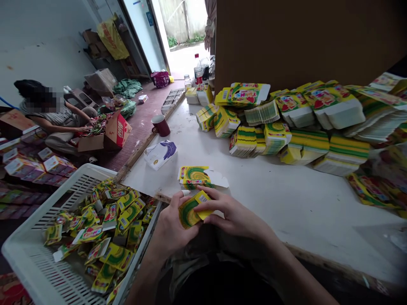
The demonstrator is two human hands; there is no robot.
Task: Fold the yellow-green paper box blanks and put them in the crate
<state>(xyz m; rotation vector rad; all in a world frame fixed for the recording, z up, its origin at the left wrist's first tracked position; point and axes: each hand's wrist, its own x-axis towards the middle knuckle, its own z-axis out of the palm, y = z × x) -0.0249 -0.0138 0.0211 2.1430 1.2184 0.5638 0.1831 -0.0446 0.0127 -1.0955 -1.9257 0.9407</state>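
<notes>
Between my two hands, just over the front edge of the table, is a small yellow and green printed carton [190, 212]. My left hand [174, 220] wraps round its left side, with a white covering on one fingertip. On the carton's right end, my right hand [233, 212] grips with fingers and thumb near a barcoded flap. Right behind the hands, a short pile of flattened yellow and green cartons [195, 176] lies on the table, white flaps pointing right. To the left, a white plastic basket [30, 245] holds many small yellow cartons [117, 256].
Stacks of flat cartons [302, 144] line the back of the white table [254, 182] beneath a brown board [302, 42]. A dark red mug [161, 126] and a white and purple box [161, 154] stand at the left. A person [60, 114] sits beside an open red box [117, 131].
</notes>
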